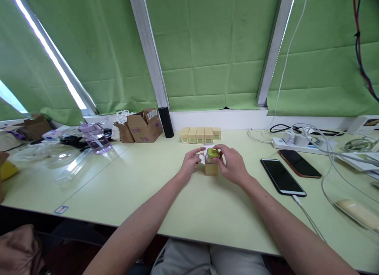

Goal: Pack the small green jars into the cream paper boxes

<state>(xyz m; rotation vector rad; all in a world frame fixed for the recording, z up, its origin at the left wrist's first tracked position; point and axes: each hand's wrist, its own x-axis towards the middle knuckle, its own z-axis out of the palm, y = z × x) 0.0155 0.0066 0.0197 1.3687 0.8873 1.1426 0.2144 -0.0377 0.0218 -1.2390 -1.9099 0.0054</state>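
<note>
Between my hands a small yellowish cardboard box (211, 170) stands upright on the table. My right hand (232, 162) pinches a small shiny green object (212, 153) with a gold-coloured spot on top, at the box's upper end. Whether it is partly inside the box cannot be made out. My left hand (191, 162) is closed at a thin white piece (203, 158), paper or a box flap, beside the green object. Behind them, several similar small boxes (200, 136) with green square labels stand in a row.
Left of the row are a black cylinder (166, 122), an open cardboard box (145, 126) and a lilac water bottle (95, 138). Two phones (283, 176), a power strip (302, 145) and loose white cables (325, 180) lie at the right. The table's front edge is near my lap.
</note>
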